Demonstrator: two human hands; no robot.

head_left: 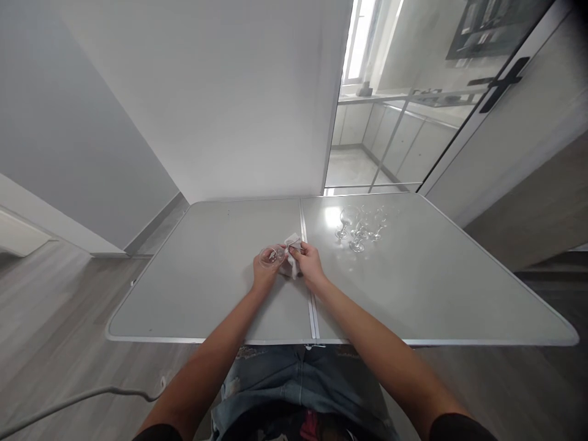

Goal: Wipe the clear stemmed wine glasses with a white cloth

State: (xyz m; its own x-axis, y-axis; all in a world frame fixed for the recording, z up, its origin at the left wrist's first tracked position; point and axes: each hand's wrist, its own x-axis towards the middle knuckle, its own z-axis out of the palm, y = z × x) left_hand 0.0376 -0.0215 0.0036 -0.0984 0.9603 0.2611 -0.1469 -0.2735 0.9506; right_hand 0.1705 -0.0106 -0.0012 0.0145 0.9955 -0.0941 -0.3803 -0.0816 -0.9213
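My left hand (pixel 264 269) is closed round a clear stemmed glass (pixel 271 256), its round bowl tipped toward me. My right hand (pixel 310 262) grips a white cloth (pixel 293 260), bunched against the right side of the glass. Both hands are close together over the middle of the table, just left of its fold seam. Part of the glass is hidden behind the cloth and my fingers. To the right, several clear stemmed glasses (pixel 357 236) form a cluster; their outlines overlap.
The pale folding table (pixel 193 282) has a metal rim and a central seam (pixel 313 312). Its far edge meets a white wall (pixel 229 122). A glass door (pixel 390 122) stands behind the right half. A grey hose or cable (pixel 92 395) runs at lower left.
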